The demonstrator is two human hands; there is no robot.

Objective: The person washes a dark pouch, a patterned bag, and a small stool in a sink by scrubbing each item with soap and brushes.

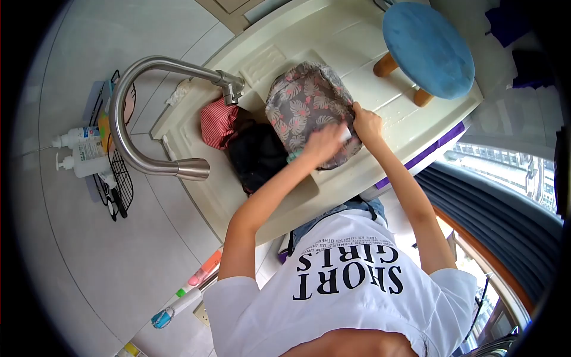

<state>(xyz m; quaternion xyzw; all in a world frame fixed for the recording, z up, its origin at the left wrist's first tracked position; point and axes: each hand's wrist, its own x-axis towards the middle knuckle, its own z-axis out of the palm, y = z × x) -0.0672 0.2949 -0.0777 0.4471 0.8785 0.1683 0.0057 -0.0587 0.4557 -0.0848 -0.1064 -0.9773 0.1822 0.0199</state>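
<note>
A grey fabric item with a pale leaf and pink flower print, which looks like a bag, lies spread over the sink basin and the ledge on its right. My right hand grips its right edge with the fingers closed. Over its lower part is my left hand, blurred by motion and closed around a small white object whose kind I cannot make out. A bit of teal shows beside my left wrist. Black cloth and a red-and-white striped cloth lie in the basin to the left.
A curved metal faucet arches over the left side of the cream sink. On the right ledge stands a blue round-topped stool with wooden legs. A wire rack with pump bottles hangs on the tiled wall.
</note>
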